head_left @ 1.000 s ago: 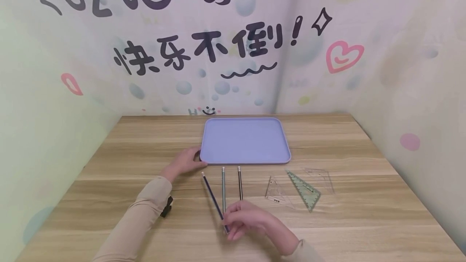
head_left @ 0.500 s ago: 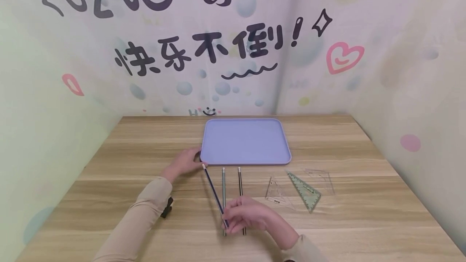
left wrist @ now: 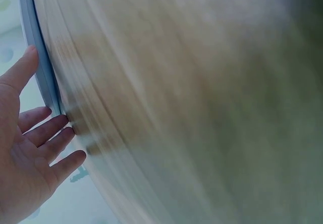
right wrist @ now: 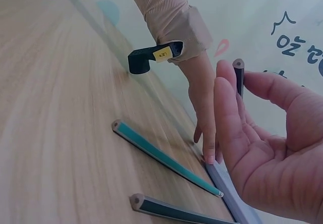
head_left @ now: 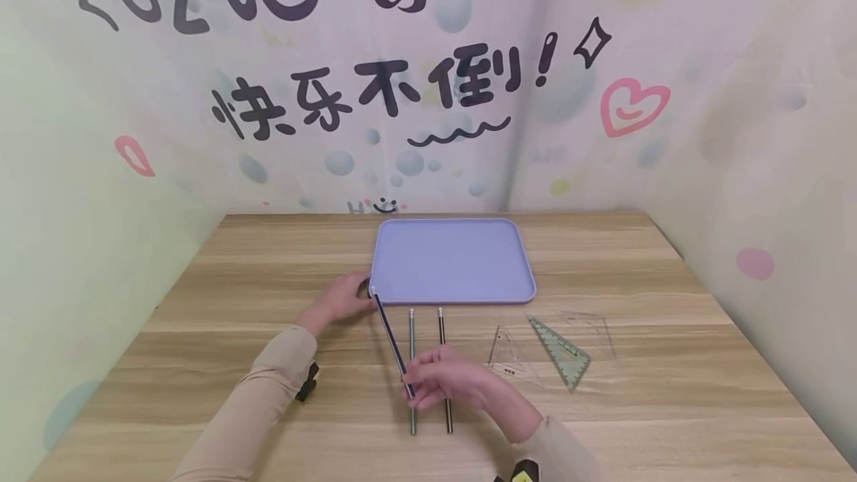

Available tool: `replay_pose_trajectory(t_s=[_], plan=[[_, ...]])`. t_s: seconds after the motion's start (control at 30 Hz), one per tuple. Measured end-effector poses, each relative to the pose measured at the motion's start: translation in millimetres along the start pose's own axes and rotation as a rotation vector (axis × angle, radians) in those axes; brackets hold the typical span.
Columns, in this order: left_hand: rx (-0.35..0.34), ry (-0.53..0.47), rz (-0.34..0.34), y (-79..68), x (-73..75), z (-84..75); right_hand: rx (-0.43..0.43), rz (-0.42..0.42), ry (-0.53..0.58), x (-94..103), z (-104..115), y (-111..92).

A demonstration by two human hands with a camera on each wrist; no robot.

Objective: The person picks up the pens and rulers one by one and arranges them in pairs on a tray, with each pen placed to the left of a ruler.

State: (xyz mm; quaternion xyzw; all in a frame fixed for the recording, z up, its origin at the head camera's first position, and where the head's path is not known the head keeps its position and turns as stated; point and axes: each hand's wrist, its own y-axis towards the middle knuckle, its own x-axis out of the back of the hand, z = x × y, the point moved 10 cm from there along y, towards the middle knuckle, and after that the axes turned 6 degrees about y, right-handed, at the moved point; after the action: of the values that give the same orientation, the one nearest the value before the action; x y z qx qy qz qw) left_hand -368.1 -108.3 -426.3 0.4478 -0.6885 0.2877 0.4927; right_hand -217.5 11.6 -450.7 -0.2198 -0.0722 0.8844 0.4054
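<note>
Wood-grain counter [head_left: 268,274], printed wall [head_left: 301,173] behind | left hand [head_left: 340,297], fingers extended, at the tray [head_left: 451,262]'s near-left corner | navy pencil [head_left: 390,337] raised, eraser end up at that corner, short of it a second ago | right hand [head_left: 448,381] pinching its lower end: carrying step, looks like; next calls for clearing the rim | green set square [head_left: 564,364] lying right

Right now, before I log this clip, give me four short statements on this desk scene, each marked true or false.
1. The right hand holds the dark blue pencil. True.
2. That pencil's white end is in the hand. False: it points toward the tray.
3. The left hand is at the tray's near left corner. True.
4. A set square lies in the tray. False: the green set square lies on the table.
</note>
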Motion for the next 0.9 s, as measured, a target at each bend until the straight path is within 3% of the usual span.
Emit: replay_pose_trajectory(t_s=[0.4,0.6,0.9], plan=[[0.003,-0.017,-0.016,0.0,-1.7,2.1,0.011,-0.117,-0.028,8.7,12.6,12.6],[0.008,-0.027,-0.031,-0.8,-1.2,1.3,0.004,-0.149,-0.018,10.8,15.5,19.5],[0.018,-0.009,-0.021,-2.0,1.4,1.2,0.04,-0.185,-0.097,18.5,28.3,26.5]])
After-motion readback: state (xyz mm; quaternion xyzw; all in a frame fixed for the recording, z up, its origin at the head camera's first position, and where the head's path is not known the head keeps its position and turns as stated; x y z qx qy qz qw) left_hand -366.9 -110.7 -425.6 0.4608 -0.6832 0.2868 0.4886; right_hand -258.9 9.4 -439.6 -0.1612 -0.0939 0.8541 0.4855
